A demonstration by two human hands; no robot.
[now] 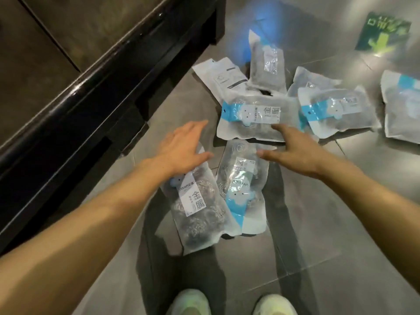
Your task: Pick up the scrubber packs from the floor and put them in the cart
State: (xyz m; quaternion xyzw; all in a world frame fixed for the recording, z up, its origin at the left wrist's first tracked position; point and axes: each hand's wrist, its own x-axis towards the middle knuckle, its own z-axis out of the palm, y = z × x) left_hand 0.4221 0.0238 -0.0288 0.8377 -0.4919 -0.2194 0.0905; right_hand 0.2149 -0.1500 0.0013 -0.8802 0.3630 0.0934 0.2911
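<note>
1. Both arms reach out over the floor [306, 258], a scatter of scrubber packs below them.
2. Left hand [181, 148] is spread flat, fingers straight and pointing to 1 o'clock, holding nothing; it hovers over the top end of the near-left pack [197, 214].
3. Right hand [293, 151] is spread too, thumb out toward 9 o'clock, forefinger toward 11 o'clock; it grips nothing.
4. The near-right pack [243, 189] lies just under the right thumb, side by side with the near-left pack, their edges overlapping.
5. The middle pack [252, 119] sits at 12 o'clock from the hands, blue header to the left; the right forefinger is at its lower edge, contact unclear.
6. A white pack [218, 76] and an upright pack [268, 64] lie beyond it, at 11 and 12 o'clock.
7. Two more: one pack [336, 110] at 2 o'clock, an edge pack [402, 105] cut by the frame at 3 o'clock.
8. Black ledge [95, 83] runs along the left, 9 to 12 o'clock.
9. Green sign [381, 32] on the floor at 1 o'clock, blurred.
10. Pale shoes [191, 303] at 6 o'clock.
</note>
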